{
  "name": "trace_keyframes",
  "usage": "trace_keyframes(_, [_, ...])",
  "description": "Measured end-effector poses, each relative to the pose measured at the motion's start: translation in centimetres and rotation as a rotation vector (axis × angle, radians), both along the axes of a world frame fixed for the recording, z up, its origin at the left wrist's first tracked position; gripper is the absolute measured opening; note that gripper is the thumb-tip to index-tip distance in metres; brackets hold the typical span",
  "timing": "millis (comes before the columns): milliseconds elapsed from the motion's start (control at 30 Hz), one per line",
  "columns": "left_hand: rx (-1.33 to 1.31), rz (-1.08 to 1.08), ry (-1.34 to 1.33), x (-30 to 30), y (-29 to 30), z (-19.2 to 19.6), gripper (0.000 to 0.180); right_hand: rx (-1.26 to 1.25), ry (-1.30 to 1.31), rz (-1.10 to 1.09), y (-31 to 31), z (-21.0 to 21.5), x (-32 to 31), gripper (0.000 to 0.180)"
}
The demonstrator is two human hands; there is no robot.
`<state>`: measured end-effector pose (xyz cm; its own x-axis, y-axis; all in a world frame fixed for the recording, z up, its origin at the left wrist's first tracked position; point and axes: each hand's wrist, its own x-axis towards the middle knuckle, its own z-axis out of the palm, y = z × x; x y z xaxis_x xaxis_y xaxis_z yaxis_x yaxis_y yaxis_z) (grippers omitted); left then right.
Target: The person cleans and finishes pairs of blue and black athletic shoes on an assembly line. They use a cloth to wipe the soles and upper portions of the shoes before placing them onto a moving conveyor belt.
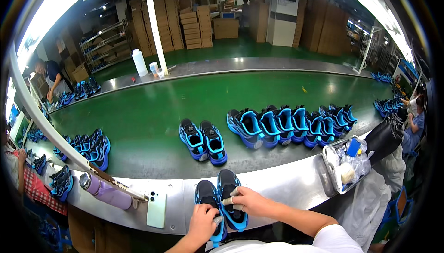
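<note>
A pair of black sneakers with bright blue trim lies on the metal ledge in front of me, toes pointing away. On the left sneaker, my left hand has its fingers curled at the upper near the collar. My right hand reaches in from the right, fingers bent and closed on the upper of the right sneaker. Pale covers wrap several of my fingertips. What lies under the fingertips is partly hidden. Just beyond, another matching pair of sneakers stands on the green belt.
A row of matching sneakers stands on the green belt to the right. Left of me are a pale green phone and a purple bottle beside a white post. A tray of plastic-wrapped bits sits right. Co-workers flank both sides.
</note>
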<state>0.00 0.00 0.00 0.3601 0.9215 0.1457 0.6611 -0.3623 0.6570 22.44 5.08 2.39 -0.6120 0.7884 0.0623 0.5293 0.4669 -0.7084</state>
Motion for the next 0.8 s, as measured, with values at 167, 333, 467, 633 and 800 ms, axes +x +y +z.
trace_keyframes(167, [0.019, 0.103, -0.119, 0.2, -2.9, -0.8, 0.029, 0.129, -0.251, -0.133, -2.8, 0.3, -1.1, 0.032])
trace_keyframes(333, [0.024, 0.017, -0.209, 0.5, -0.6, 0.0, 0.032, -0.032, -0.299, -0.033, 0.0, 2.4, 0.9, 0.028])
trace_keyframes(467, [0.005, 0.078, -0.143, 0.5, -0.7, -0.2, 0.026, 0.012, -0.354, -0.139, -1.2, 1.8, -0.3, 0.028])
trace_keyframes(633, [-0.144, 0.071, -0.249, 0.1, -0.3, 1.4, 0.028, 0.097, -0.165, 0.01, 0.5, 2.2, 1.5, 0.032])
trace_keyframes(800, [-0.207, 0.053, -0.192, -0.1, -0.2, 0.8, 0.037, 0.03, -0.227, -0.11, -0.8, 1.8, 0.7, 0.029])
